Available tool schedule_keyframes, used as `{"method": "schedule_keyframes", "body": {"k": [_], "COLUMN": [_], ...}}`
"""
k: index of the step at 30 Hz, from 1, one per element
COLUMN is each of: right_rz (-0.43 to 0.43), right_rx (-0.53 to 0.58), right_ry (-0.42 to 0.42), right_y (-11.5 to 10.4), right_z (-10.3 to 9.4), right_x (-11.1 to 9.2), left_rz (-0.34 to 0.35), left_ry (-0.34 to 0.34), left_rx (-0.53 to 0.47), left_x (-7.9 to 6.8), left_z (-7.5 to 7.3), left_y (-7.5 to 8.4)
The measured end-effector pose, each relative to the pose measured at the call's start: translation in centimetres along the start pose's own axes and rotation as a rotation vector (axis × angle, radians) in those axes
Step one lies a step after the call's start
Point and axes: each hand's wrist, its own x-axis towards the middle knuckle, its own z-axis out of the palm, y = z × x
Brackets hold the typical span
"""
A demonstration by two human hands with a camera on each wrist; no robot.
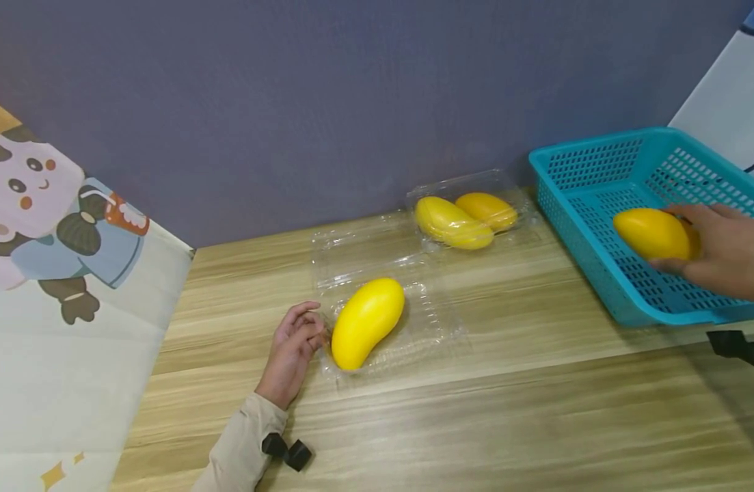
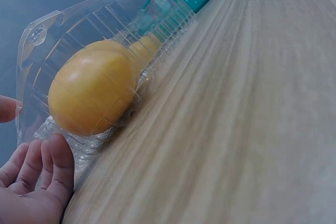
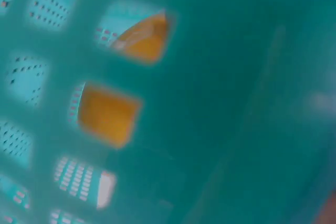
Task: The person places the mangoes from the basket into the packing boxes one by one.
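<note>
My right hand (image 1: 724,249) grips a yellow-orange mango (image 1: 653,234) inside the teal plastic basket (image 1: 598,266); whether the fruit touches the basket floor cannot be told. In the right wrist view the mango (image 3: 107,114) appears blurred through the basket wall (image 3: 226,103), and the hand is mostly hidden. My left hand (image 1: 297,342), its fingers loosely bent, rests against the left edge of a clear plastic clamshell box (image 1: 428,321). That box lies with its lid raised back, and one long yellow mango (image 1: 369,321) sits in it. In the left wrist view, fingertips (image 2: 60,148) touch the box's side.
Behind, near the wall, stands another clear box (image 1: 463,183) holding two mangoes (image 1: 453,222), close to the basket's left side. A grey-blue wall (image 1: 290,123) borders the wooden table (image 1: 506,417) at the back. A printed cloth (image 1: 63,369) hangs at the left.
</note>
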Motion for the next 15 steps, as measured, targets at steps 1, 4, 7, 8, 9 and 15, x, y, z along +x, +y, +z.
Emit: {"method": "schedule_keyframes", "body": {"k": [1, 4, 7, 8, 9, 15], "right_rz": [-0.005, -0.017, -0.04, -0.05, -0.06, -0.101], "right_rx": [0.006, 0.019, 0.016, 0.016, 0.015, 0.007], "right_ry": [0.001, 0.002, 0.007, 0.009, 0.01, -0.016], "right_y": [-0.3, -0.9, -1.3, -1.4, -1.5, -2.2], "right_z": [-0.1, -0.4, -0.6, -0.6, -0.6, -0.7], "right_x": [-0.1, -0.3, -0.3, -0.4, -0.4, -0.5], "left_rz": [-0.001, 0.0, 0.0, 0.001, 0.001, 0.002], "left_ry": [-0.001, -0.002, -0.003, -0.004, -0.004, -0.003], "left_rx": [0.001, 0.003, 0.005, 0.005, 0.006, 0.002], "left_x": [0.0, 0.0, 0.0, 0.0, 0.1, 0.1], "left_z": [0.0, -0.1, -0.1, -0.1, -0.1, 0.0], "left_y": [0.0, 0.0, 0.0, 0.0, 0.0, 0.0]}}
